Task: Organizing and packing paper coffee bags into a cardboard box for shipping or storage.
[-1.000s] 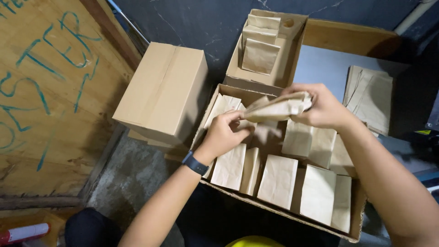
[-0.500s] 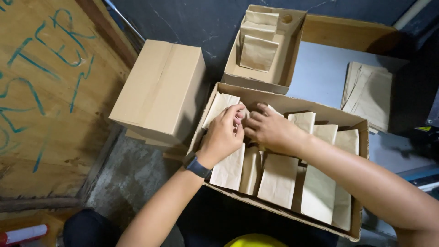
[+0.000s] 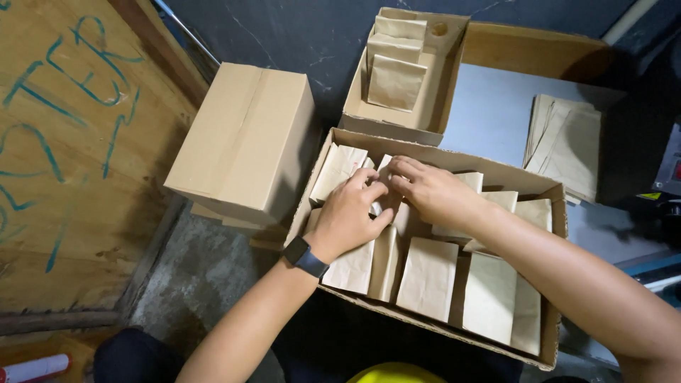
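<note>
An open cardboard box (image 3: 553, 312) in front of me holds several upright brown paper bags (image 3: 428, 276). Both my hands are inside its far left part. My left hand (image 3: 351, 216), with a dark watch on the wrist, and my right hand (image 3: 429, 191) press together on one brown paper bag (image 3: 385, 170), fingers pinching its top among the other bags. Most of that bag is hidden by my fingers.
A closed cardboard box (image 3: 245, 142) stands to the left. A smaller open box (image 3: 440, 78) with a few bags sits behind. Flat paper bags (image 3: 567, 142) lie stacked on a grey surface at right. A plywood board (image 3: 64, 142) leans at left.
A second ago I held a crumpled bag up above the box with both hands. It has gone down into the box's far left corner, and both hands now press on it there.
</note>
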